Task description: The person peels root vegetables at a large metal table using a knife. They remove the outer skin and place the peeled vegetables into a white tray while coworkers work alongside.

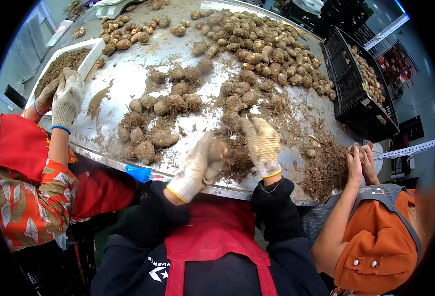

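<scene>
My left hand, in a whitish knit glove with a yellow cuff edge, is closed around a brown taro corm. Motion blurs both. Just to the right, my gloved right hand hovers over or rests on a heap of shed root fibre. Its fingertips lie close beside a hairy taro corm; whether they touch it or pinch fibres is not clear. Left of my hands sits a loose group of fibrous taro corms on the metal table.
A large pile of taro corms covers the table's far side. At right stands a black plastic crate holding corms. A co-worker's hands hold a corm beside another fibre heap. Another co-worker's gloved hand is at a white foam box.
</scene>
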The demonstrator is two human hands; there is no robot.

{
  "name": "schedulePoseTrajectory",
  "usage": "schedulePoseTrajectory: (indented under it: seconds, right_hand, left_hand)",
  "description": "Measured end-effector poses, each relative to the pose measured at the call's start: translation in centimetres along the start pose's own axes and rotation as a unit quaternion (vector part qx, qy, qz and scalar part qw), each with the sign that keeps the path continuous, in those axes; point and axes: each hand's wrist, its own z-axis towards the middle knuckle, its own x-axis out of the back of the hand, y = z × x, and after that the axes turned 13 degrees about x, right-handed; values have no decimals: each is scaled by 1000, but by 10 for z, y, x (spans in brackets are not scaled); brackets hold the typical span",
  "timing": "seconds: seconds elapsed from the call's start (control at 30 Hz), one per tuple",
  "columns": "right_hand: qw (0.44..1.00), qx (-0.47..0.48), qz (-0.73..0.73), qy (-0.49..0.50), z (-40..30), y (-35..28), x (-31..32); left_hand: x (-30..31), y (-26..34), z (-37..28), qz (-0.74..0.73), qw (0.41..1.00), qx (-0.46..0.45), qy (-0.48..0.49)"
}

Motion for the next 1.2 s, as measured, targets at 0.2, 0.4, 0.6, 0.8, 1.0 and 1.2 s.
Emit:
schedulePoseTrajectory:
  seconds: [0.2, 0.4, 0.6, 0.8, 1.0, 1.2]
  right_hand:
    - [963, 127, -187, 145, 19, 56, 19]
    - [970, 115, -152, 153, 15, 37, 22]
    - [964, 124, -186, 141, 13, 44, 30]
    - [976, 94, -169, 101, 16, 38, 30]
    - [960, 137, -197, 147, 17, 49, 30]
    - [969, 74, -199, 123, 15, 39, 37]
  left_hand:
    - [21, 92, 26, -187, 979, 18, -79]
    - [33, 222, 32, -246, 933, -263, -1]
    - [-30, 150, 84, 385, 896, -216, 48]
    - [-54, 123, 132, 696, 643, -274, 163]
    - [-66, 96, 155, 787, 436, -371, 228]
    - [-66, 99, 152, 797, 460, -335, 201]
